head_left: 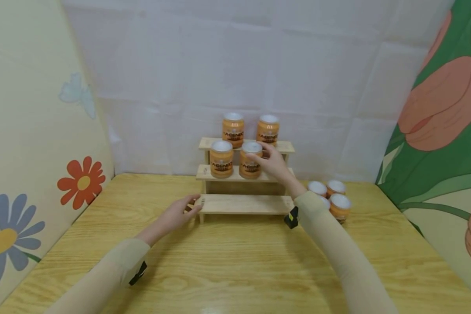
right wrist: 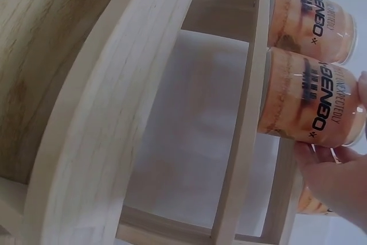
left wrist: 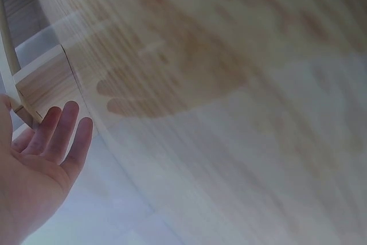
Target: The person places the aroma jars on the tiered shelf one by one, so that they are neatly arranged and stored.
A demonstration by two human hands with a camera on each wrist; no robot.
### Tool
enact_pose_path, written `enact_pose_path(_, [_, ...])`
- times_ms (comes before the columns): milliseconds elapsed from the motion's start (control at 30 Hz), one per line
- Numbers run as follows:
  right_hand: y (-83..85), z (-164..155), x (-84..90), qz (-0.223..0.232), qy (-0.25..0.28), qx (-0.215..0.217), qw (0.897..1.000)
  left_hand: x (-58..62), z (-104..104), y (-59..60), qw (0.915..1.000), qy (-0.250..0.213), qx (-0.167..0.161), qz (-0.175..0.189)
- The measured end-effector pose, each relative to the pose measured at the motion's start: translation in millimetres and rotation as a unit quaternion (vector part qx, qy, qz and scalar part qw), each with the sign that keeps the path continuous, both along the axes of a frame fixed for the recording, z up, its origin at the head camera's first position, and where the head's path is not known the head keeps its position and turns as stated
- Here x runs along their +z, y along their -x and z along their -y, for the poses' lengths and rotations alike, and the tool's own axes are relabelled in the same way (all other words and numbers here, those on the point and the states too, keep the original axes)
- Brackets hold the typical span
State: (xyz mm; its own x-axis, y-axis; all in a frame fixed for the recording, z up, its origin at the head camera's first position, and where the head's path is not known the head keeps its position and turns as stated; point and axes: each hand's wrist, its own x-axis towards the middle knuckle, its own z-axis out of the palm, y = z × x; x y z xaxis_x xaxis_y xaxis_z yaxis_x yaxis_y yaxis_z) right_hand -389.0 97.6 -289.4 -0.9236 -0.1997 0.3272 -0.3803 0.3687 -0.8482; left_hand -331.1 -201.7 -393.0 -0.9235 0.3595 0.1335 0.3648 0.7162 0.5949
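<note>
One orange can (head_left: 249, 168) (upright) stands, upper part within the right grip (head_left: 274, 164).

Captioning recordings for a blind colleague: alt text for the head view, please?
The right hand holds an orange can on the middle step of a wooden stand, beside another can; two more stand on the top step. The left hand is at the left end of the bottom step, and four cans stand on the table at right.
</note>
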Motion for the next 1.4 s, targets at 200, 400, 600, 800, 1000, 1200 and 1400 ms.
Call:
enact_pose_path(200, [1.2,2,-5.1,-0.017,0.017,-0.002,1.0,1.1,1,-0.2,1.0,-0.007,-0.006,-0.003])
enact_pose_path(400, [0.6,3,-12.2,-0.021,0.031,-0.017,0.999,0.9,0,-0.7,0.9999,-0.001,-0.012,-0.001])
enact_pose_path(600, [0.5,-1,-13.5,-0.003,0.029,-0.029,0.999,-1.5,-1,1.2,0.9999,-0.001,-0.012,-0.001])
enact_pose_path(800, [-4.7,-8,-13.1,0.024,-0.004,-0.026,0.999,-1.7,-1,0.3,1.0,-0.004,-0.007,-0.003])
enact_pose_path(1000, [-16.6,-24,-18.4,0.022,-0.001,-0.011,1.0,-1.2,0,-0.9,1.0,-0.006,-0.006,-0.001])
enact_pose_path(1200, [-30.0,-46,-18.6,0.005,-0.004,0.009,1.0,-0.2,0,-1.5,1.0,-0.004,-0.005,0.001])
enact_pose_path(1400, [-46.1,-65,-20.4,0.01,-0.022,0.007,1.0,0.6,-1,-1.7,1.0,-0.003,-0.005,0.003])
